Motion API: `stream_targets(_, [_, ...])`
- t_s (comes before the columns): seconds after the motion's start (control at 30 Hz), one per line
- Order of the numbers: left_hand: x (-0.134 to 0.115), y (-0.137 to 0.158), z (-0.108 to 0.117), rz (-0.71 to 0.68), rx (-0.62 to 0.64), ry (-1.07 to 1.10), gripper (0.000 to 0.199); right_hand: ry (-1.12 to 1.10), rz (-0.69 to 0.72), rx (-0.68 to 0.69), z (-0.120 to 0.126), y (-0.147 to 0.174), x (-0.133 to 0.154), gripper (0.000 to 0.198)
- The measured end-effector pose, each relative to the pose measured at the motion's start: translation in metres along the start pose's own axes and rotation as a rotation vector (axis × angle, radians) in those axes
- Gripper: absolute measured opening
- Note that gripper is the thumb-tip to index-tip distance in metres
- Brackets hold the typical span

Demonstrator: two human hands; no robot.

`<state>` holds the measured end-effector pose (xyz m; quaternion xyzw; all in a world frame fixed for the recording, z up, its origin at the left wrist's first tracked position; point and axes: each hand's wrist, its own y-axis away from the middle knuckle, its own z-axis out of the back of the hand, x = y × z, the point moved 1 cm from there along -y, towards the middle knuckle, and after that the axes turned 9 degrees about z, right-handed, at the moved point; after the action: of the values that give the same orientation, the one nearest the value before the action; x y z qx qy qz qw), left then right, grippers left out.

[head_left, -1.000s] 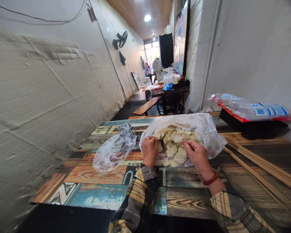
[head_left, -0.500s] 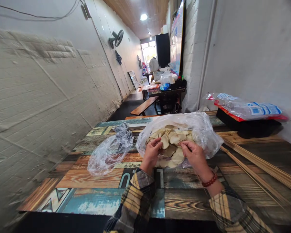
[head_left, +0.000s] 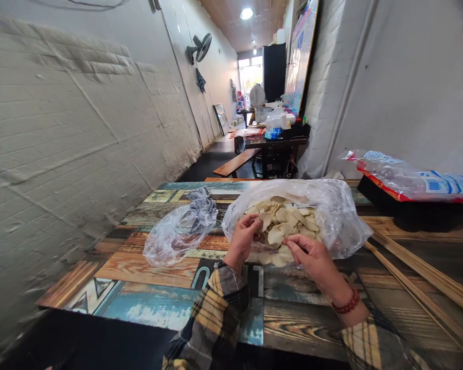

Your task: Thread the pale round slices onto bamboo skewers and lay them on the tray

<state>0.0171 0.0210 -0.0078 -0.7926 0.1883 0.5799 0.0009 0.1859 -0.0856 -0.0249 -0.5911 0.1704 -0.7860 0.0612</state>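
Observation:
An open clear plastic bag (head_left: 341,221) full of thin, pale, flat slices (head_left: 281,213) lies on the table in front of me. My left hand (head_left: 244,240) is closed at the bag's near left side, pinching one pale slice (head_left: 264,222) between thumb and fingers. To its right, my right hand (head_left: 310,257) is closed in a pinch, its fingertips against the near edge of another slice (head_left: 278,234). Whatever is between those fingertips is too small to make out. Long thin wooden sticks (head_left: 424,267) lie on the table to the right of my right hand.
A crumpled clear bag (head_left: 170,239) with a grey mesh-like bundle (head_left: 201,200) lies left on the patchwork-wood table (head_left: 150,306). At the right stands a black container (head_left: 405,205) topped by red-and-blue plastic packaging (head_left: 428,180). Beyond are a bench (head_left: 237,162) and another table (head_left: 270,140).
The view has shifted slightly, so the scene sits further right. My right fingertips have come lower, to the near edge of a slice. My left hand keeps its pinch on a slice.

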Motion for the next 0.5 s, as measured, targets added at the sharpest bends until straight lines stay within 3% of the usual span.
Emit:
stream_targets(0.2, [-0.0044, 0.0059, -0.0029, -0.032, 0.000, -0.037, 0.046, 0.136, 0.058, 0.087, 0.0022, 0.0057, 0.0056, 0.031])
stream_targets(0.5, [-0.0078, 0.0053, -0.0009, -0.081, 0.008, -0.061, 0.029, 0.167, 0.052, 0.095, 0.0067, 0.0064, -0.0037, 0.034])
